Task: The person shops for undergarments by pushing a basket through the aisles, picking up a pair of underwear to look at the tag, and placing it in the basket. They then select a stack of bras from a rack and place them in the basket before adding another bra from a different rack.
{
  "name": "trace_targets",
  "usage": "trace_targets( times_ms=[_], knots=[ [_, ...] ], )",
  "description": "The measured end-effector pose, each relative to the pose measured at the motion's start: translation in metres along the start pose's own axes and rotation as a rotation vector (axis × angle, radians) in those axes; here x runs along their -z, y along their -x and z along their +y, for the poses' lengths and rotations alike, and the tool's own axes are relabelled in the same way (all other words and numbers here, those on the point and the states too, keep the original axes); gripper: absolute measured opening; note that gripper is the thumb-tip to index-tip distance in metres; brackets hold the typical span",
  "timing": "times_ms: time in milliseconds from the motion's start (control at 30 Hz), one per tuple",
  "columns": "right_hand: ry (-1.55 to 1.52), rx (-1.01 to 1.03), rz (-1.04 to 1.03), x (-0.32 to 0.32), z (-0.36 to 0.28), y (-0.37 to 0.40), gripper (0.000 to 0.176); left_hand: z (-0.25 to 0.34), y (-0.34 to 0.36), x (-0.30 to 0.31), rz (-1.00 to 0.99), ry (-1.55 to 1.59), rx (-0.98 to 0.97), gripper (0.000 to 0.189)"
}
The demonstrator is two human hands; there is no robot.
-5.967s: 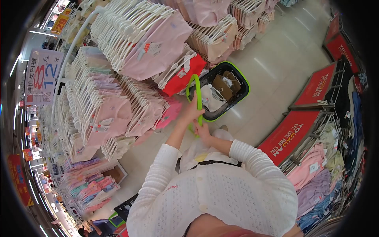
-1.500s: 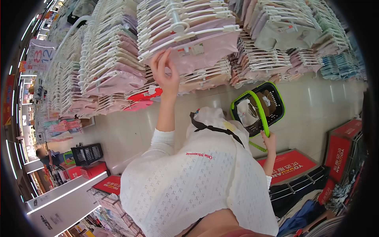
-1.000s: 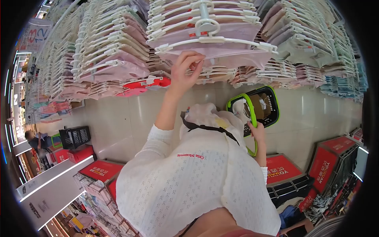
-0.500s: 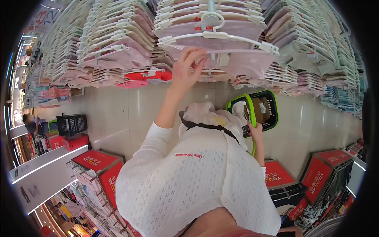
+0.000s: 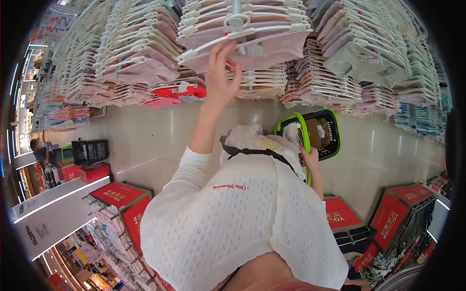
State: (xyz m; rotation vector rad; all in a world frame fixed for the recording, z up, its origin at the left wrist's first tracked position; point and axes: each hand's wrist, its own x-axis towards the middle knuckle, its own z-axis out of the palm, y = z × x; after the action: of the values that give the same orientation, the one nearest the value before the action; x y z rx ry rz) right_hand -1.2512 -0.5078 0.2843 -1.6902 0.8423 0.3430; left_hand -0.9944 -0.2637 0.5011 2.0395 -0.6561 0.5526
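Observation:
My left hand (image 5: 221, 77) is raised to the front pink garment (image 5: 272, 48), which hangs on a white plastic hanger (image 5: 242, 34) at the end of a rack arm. Its fingers are spread and reach the hanger's lower bar; the thumb is apart below. My right hand (image 5: 309, 157) is closed around the green handle (image 5: 305, 140) of a black shopping basket with a green rim (image 5: 336, 140). The basket hangs at my right side, just above the tiled floor. It holds white bagged items and a brown item. A white cloth bag with a black strap (image 5: 257, 153) lies across my chest.
Dense rows of pastel garments on white hangers (image 5: 136, 58) fill the wall ahead, with red ones (image 5: 182, 91) lower down. Red display stands sit at the left (image 5: 121, 194) and right (image 5: 393, 213). A black basket (image 5: 90, 151) stands by another person (image 5: 39, 148) at the far left.
My left hand has gone from pinching the pink garment's edge to spread fingers up at the hanger. The front hanger has shifted left. My right hand keeps hold of the basket handle.

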Motion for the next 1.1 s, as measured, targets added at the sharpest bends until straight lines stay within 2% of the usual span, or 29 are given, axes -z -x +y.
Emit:
trace_targets(
  times_ms=[33,100,200,233,300,333,400,433,467,533,567,633,667,733,867,933,967,1033,1067,1100],
  knots=[
    [0.010,0.012,0.004,0.001,0.001,-0.001,0.034,0.001,0.000,-0.001,-0.002,-0.006,0.003,0.040],
    [0.018,0.020,0.005,0.002,0.001,-0.002,0.033,0.003,0.001,-0.003,0.193,0.039,0.015,0.038],
    [0.003,0.034,0.003,0.006,-0.002,-0.001,0.033,-0.024,0.034,-0.005,0.294,0.064,0.003,0.039],
    [-0.003,0.019,-0.001,0.009,-0.003,-0.001,0.034,-0.036,0.050,-0.005,0.287,0.063,0.008,0.039],
    [-0.010,0.003,-0.005,0.011,-0.003,-0.003,0.035,-0.049,0.069,-0.005,0.100,-0.016,0.096,0.042],
    [-0.008,0.009,0.000,0.012,-0.002,-0.005,0.035,-0.049,0.071,-0.010,0.098,-0.015,0.098,0.042],
    [-0.002,0.010,0.000,0.015,0.002,-0.007,0.035,-0.046,0.074,-0.022,-0.079,0.193,0.641,0.039],
    [0.025,0.010,0.005,0.016,0.002,-0.009,0.035,-0.068,0.079,-0.031,-0.043,0.155,0.543,0.042],
    [0.050,0.011,0.012,0.017,0.002,-0.011,0.035,-0.088,0.084,-0.038,-0.045,0.154,0.541,0.042],
    [0.040,0.012,0.009,0.019,0.001,-0.013,0.036,-0.096,0.079,-0.044,0.078,0.215,0.351,0.044],
    [0.036,0.015,0.002,0.020,0.002,-0.012,0.037,-0.100,0.075,-0.050,0.067,0.215,0.355,0.044],
    [0.040,0.024,0.017,0.018,0.005,-0.012,0.036,-0.099,0.065,-0.064,0.080,0.541,0.357,0.043],
    [0.048,0.043,0.033,0.018,0.006,-0.013,0.036,-0.098,0.064,-0.066,0.068,0.543,0.357,0.043],
    [0.043,0.013,0.041,0.019,0.004,-0.012,0.036,-0.071,0.046,-0.064,-0.100,0.773,0.640,0.041],
    [0.015,0.025,0.039,0.017,0.001,-0.006,0.037,-0.059,0.044,-0.063,-0.275,0.591,0.663,0.037],
    [-0.001,0.077,0.077,0.015,0.001,-0.005,0.037,-0.064,0.048,-0.070,-0.514,0.712,0.943,0.039],
    [0.024,0.061,0.075,0.015,0.002,-0.006,0.037,-0.065,0.052,-0.071,-0.534,0.709,0.943,0.039],
    [0.018,0.043,0.082,0.014,0.000,-0.005,0.036,-0.029,0.040,-0.063,-0.875,0.576,0.891,0.049],
    [0.024,0.036,0.081,0.014,-0.001,-0.005,0.036,-0.034,0.050,-0.070,-0.891,0.574,0.890,0.049],
    [0.041,0.031,0.061,0.014,0.001,-0.006,0.030,-0.047,0.068,-0.080,-0.810,0.685,0.912,0.046]
  ],
)
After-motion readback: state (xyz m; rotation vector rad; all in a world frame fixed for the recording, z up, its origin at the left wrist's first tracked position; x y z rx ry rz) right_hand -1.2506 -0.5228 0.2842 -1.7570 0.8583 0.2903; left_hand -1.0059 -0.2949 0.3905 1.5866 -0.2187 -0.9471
